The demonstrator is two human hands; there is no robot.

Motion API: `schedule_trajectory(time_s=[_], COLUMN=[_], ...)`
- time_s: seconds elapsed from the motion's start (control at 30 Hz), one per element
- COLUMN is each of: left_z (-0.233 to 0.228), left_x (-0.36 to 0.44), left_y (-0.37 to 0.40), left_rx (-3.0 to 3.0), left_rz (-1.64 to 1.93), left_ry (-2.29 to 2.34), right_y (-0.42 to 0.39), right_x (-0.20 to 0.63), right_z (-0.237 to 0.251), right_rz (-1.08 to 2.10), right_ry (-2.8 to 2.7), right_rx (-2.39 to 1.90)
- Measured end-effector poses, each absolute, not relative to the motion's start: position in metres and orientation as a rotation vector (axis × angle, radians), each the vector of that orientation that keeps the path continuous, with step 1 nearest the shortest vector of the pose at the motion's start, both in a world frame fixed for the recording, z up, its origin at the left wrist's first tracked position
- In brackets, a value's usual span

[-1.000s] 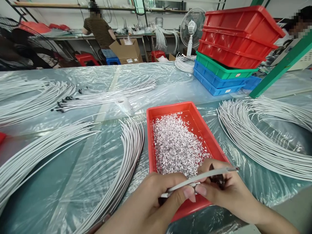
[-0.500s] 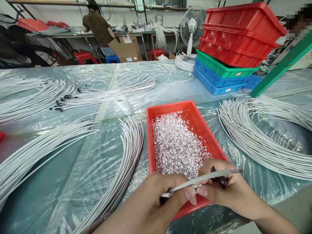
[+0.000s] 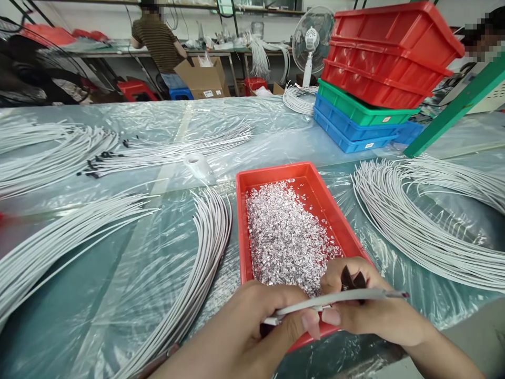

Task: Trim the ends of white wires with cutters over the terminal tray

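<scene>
A white cable (image 3: 351,296) lies across both hands, above the near end of a red tray (image 3: 242,231) heaped with small silvery pieces (image 3: 284,237). My left hand (image 3: 260,316) is closed on the cable, pinching it between thumb and fingers. Thumb to thumb with it, my right hand (image 3: 382,318) is closed at the cable's middle; a small whitish bit shows between the thumb tips, too small to name. A dark brown folded strip (image 3: 351,279) sticks up from the right fingers, behind the cable. The cable's free end, with a dark reddish tip, points right.
Bundles of white cable lie left (image 3: 71,237), beside the tray (image 3: 209,231) and right (image 3: 394,221) on the plastic-covered table. A white roll (image 3: 197,164) sits behind the tray. Stacked red bins (image 3: 386,58), a green post (image 3: 457,105) and a fan (image 3: 311,39) stand beyond. Two people are nearby.
The cable's free end has swung slightly down and to the right. More of the dark brown strip shows above the right fingers. Both hands keep their hold in nearly the same place.
</scene>
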State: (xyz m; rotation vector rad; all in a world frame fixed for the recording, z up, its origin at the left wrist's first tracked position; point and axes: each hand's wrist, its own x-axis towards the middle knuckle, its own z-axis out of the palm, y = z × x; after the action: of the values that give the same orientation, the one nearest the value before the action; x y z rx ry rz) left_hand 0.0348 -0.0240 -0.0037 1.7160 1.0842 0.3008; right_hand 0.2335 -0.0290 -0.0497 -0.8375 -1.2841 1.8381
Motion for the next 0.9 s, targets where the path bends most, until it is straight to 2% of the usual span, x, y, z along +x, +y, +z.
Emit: schedule_trajectory(time_s=[0.63, 0.9], left_z=[0.003, 0.0], left_x=[0.04, 0.04], left_y=[-0.022, -0.016], left_rx=[1.661, 1.415], left_rz=[0.194, 0.149], left_ry=[1.159, 1.124], right_y=[-0.026, -0.029], right_x=[0.232, 0.234], right_z=[-0.055, -0.05], right_rz=[1.926, 1.696], right_ry=[-1.173, -1.337], right_rx=[-0.726, -0.936])
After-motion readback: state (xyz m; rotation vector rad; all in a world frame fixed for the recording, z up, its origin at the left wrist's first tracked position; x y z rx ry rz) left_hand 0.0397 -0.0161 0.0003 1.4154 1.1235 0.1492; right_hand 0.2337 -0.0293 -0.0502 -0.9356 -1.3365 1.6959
